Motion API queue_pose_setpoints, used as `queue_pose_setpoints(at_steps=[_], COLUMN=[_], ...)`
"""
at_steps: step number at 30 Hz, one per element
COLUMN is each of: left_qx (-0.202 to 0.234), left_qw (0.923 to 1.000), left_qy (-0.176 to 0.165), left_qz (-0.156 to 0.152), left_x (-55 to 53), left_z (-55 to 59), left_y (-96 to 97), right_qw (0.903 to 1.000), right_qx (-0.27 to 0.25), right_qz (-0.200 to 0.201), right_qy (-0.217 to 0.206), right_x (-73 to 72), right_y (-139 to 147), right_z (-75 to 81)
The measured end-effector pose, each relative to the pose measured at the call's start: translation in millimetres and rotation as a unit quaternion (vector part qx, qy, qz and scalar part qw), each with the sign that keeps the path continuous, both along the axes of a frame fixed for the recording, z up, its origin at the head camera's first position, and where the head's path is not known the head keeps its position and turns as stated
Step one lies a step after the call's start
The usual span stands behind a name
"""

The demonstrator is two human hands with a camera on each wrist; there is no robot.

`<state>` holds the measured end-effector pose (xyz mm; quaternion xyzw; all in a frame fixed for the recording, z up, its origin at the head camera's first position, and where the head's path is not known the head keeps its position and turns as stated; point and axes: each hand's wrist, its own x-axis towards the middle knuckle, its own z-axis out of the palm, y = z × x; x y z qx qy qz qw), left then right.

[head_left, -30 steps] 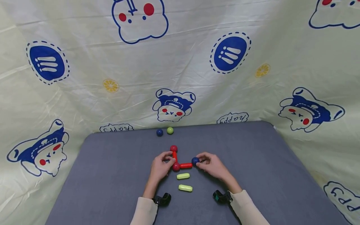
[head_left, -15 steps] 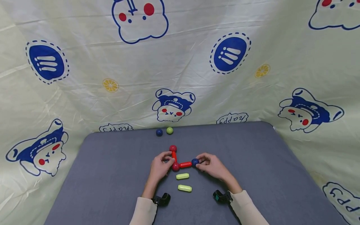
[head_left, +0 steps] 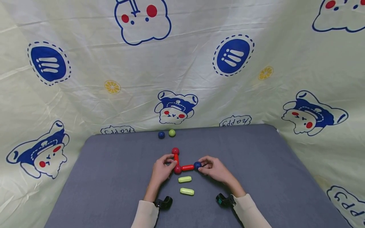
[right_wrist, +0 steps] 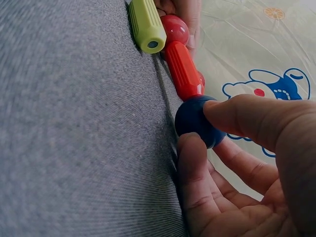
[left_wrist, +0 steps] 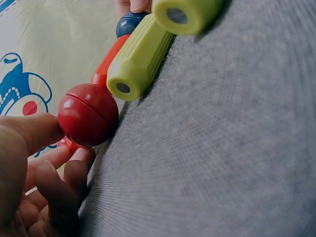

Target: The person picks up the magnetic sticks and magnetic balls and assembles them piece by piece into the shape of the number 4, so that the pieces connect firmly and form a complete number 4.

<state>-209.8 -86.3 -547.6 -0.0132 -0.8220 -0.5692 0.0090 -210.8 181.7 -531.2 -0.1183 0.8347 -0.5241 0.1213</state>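
L hand pinches red rod, prob. to steady it, & R hand pinches blue ball against other rod.

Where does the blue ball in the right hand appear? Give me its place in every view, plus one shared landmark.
Head: the blue ball is in the lower middle, slightly right, held by the right hand.
Left wrist: near the top edge, left of centre, partly hidden.
Right wrist: right of centre, about mid-height.
Shared landmark: the red rod between it and a red ball.
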Motion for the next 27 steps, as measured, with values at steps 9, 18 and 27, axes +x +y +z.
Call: queue_pose_setpoints(at_steps=[9, 18, 27], left_qx=[0.004, 0.014, 0.012], left_qw=[0.9999, 0.9999, 0.9999], left_qy=[0.015, 0.007, -0.003], left_qz=[-0.005, -0.003, -0.002], left_x=[-1.4, -1.0, -1.5], left_z=[-1.8, -4.1, -3.9], left_y=[-0.4, -0.8, -1.4], right_qw=[0.9999, 0.9997, 0.9997], right_qx=[-0.004, 0.011, -0.008], right_qz=[0.008, 0.016, 0.024], right_qy=[0.009, 0.017, 0.006], right_x=[0.4, -0.5, 0.1], right_y=[-0.3, -0.5, 2.9], right_z=[2.3, -2.8, 3.5])
